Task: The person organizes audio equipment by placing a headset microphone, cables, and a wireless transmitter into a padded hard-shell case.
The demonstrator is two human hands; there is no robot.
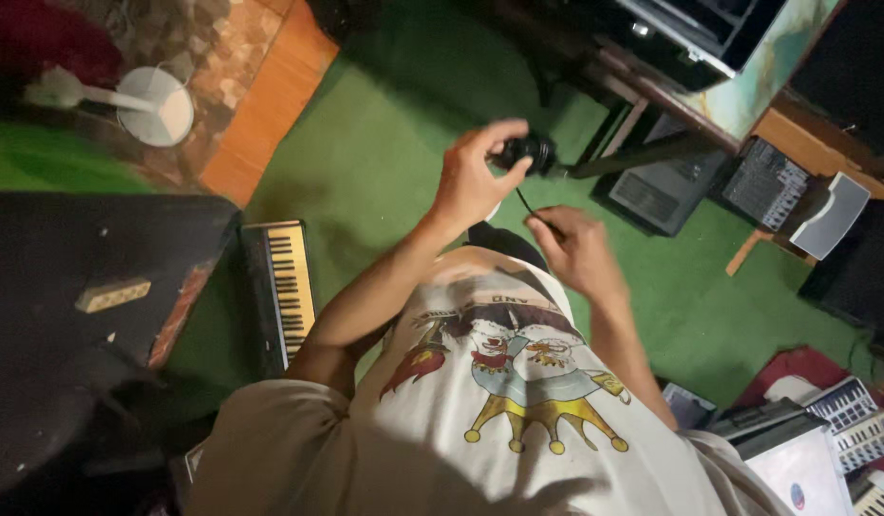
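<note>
- Black round fitting [530, 153] – upper centre of frame, at end of a dark stand arm [642, 155] running off to the right; looks like a knob or mic clip, too dark to tell which.
- Left hand [475, 177] – fingers curled round the fitting, thumb beneath, closed on it.
- Right hand [577, 247] – just below, centre-right; fingertips pinched on a thin black cable [526, 204] dropping from the fitting.
- Green carpet floor [384, 143] – under everything.
- Keyboard [287, 282] – centre-left, on floor, by a black case [69, 315].
- Grey speaker box [652, 196] – on floor below the stand arm.
- Small mixer [766, 183] – upper right.
- More gear [843, 420] – lower right corner, crowded.
- Risks, as judged: cable is thin, so a hard tug by the pinching hand could strain its joint at the fitting; grip on the fitting looks partial, so a slip could let the arm swing or drop toward the speaker box; cluttered floor invites a trip or snag.
</note>
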